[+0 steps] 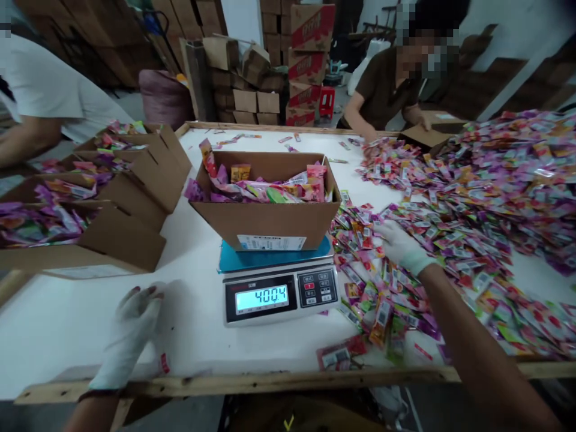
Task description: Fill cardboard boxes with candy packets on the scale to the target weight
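Observation:
A brown cardboard box point(216, 222), filled with small colourful candy packets, stands on the blue pan of a digital scale point(279, 321). The scale's lit display point(261, 298) reads 400.4. My left hand point(132, 330), in a white glove with bare fingertips, rests above the white table left of the scale; its fingers are loosely bent and hold nothing I can see. To the right of the box, my right hand point(400, 243), also gloved, reaches over the loose candy packets point(360, 237) with fingers stretched toward them; its fingertips are partly lost among the wrappers.
Several open boxes point(130, 243) of packets line the table's left side, beside a person in a white sleeve point(42, 75). A large heap of packets point(486, 174) covers the right. Across the table, another person's hand point(369, 135) touches the heap near a cardboard box point(427, 137).

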A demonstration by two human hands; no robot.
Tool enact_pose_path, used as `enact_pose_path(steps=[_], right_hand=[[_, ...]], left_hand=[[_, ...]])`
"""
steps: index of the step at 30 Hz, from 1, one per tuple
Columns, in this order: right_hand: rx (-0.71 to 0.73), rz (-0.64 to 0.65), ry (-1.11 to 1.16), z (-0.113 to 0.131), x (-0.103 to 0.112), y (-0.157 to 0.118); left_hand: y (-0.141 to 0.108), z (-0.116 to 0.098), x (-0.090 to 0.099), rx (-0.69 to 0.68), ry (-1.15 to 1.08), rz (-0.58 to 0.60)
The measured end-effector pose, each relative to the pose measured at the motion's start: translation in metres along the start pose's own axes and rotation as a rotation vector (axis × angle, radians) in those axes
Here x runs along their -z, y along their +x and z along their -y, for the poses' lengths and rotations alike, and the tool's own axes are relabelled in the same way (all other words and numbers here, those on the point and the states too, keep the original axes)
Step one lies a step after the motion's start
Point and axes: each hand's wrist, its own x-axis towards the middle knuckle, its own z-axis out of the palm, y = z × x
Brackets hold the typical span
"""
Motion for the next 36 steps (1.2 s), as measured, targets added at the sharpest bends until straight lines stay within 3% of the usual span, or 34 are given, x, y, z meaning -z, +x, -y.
enact_pose_path(steps=[2, 4, 7, 10, 12, 14, 17, 19, 22, 26, 29, 31, 34, 36], right_hand=[[-0.127, 0.067, -0.032, -0.031, -0.030, -0.023], [-0.184, 0.051, -0.004, -0.048, -0.046, -0.040], [-0.220, -0.012, 0.079, -0.059, -0.047, -0.044], [-0.203, -0.088, 0.140, -0.060, -0.032, -0.028], [-0.149, -0.146, 0.169, -0.058, -0.025, -0.013], [-0.089, -0.159, 0.184, -0.053, -0.027, 0.000], [-0.088, -0.110, 0.151, -0.040, -0.049, 0.008], [-0.158, -0.110, 0.130, -0.028, -0.073, 0.006], [-0.263, -0.175, 0.145, -0.010, -0.106, -0.006], [-0.277, -0.257, 0.223, 0.001, -0.124, -0.017], [-0.282, -0.351, 0.312, 0.004, -0.110, -0.017], [-0.289, -0.447, 0.369, 0.015, -0.084, -0.014], [-0.200, -0.680, 0.508, 0.057, -0.019, -0.007], [-0.025, -0.820, 0.590, 0.099, 0.035, 0.001]], left_hand=[[-0.007, -0.015, 0.006, 0.008, -0.061, -0.010], [-0.016, -0.033, 0.014, -0.008, -0.117, -0.014], [-0.029, -0.067, 0.027, -0.081, -0.190, -0.039], [-0.042, -0.111, 0.045, -0.224, -0.302, -0.185], [-0.055, -0.148, 0.059, -0.456, -0.371, -0.340], [-0.072, -0.190, 0.071, -0.801, -0.368, -0.457], [-0.098, -0.253, 0.074, -1.254, -0.182, -0.397], [-0.109, -0.289, 0.065, -1.416, 0.062, -0.281], [-0.114, -0.325, 0.048, -1.364, 0.459, -0.171], [-0.116, -0.344, 0.044, -1.168, 0.718, -0.092], [-0.117, -0.342, 0.048, -1.167, 0.733, -0.122], [-0.117, -0.335, 0.048, -1.232, 0.696, -0.169], [-0.115, -0.325, 0.043, -1.351, 0.633, -0.280], [-0.113, -0.322, 0.040, -1.399, 0.599, -0.353]])
